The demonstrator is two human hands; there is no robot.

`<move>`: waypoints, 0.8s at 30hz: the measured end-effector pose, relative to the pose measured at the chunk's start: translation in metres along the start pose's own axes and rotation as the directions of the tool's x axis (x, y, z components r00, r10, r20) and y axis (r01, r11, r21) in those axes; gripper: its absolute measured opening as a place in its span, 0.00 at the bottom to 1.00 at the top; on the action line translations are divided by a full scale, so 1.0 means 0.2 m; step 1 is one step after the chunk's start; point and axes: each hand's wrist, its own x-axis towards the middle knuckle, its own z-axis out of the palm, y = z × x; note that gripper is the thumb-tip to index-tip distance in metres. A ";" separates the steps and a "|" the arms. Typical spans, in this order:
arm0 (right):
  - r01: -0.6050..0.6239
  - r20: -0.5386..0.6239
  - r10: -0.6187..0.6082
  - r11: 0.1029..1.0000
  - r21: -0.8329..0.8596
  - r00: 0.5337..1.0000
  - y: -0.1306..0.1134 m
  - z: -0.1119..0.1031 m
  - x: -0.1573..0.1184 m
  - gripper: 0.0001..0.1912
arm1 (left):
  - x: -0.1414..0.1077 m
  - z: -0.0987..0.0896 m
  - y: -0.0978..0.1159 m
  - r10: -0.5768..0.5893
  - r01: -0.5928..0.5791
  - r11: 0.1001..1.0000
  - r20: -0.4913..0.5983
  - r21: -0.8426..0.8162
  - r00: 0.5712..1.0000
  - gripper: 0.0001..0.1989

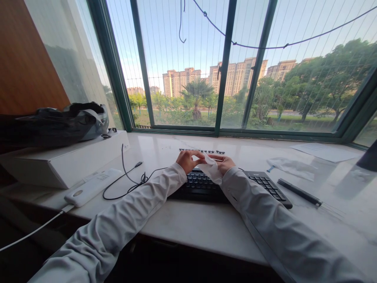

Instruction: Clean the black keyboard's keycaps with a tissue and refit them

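Observation:
My left hand (189, 161) and my right hand (224, 162) meet above a black keyboard (203, 185). A thin white wipe (211, 167) hangs from my right hand's closed fingers, its lower end draping over the keys. The fingertips of my left hand are pinched together against the wipe's upper end. Whatever small thing may be between them is hidden. Several loose dark keycaps (210, 151) lie in a row just behind my hands. The keyboard's right end with the number pad (266, 184) shows beside my right sleeve.
At left, a dark bag (64, 124) rests on a white box (59, 165), with a white power strip (91, 188) before it. A black cable (132, 190) curls beside my left sleeve. At right lie a keycap puller (300, 192), a plastic bag (294, 167) and paper (324, 151).

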 end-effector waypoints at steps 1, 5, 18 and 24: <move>-0.024 -0.038 0.025 1.000 0.020 0.999 -0.01 0.00 0.00 0.25 | 0.00 0.00 0.01 -0.013 0.013 1.000 0.007 -0.015 1.000 0.10; -0.089 -0.161 0.091 0.996 0.016 0.983 -0.04 0.01 -0.01 0.22 | 0.00 -0.01 0.04 -0.025 0.026 0.998 0.016 -0.050 1.000 0.13; -0.077 -0.305 0.041 0.992 -0.105 0.951 0.05 -0.10 0.10 0.20 | 0.13 -0.37 -0.25 -0.431 0.438 0.889 0.556 0.130 0.710 0.16; -0.079 -0.207 0.051 0.989 -0.129 0.977 0.06 -0.07 0.08 0.21 | 0.12 -0.48 -0.39 -0.519 0.484 0.830 0.702 0.278 0.487 0.15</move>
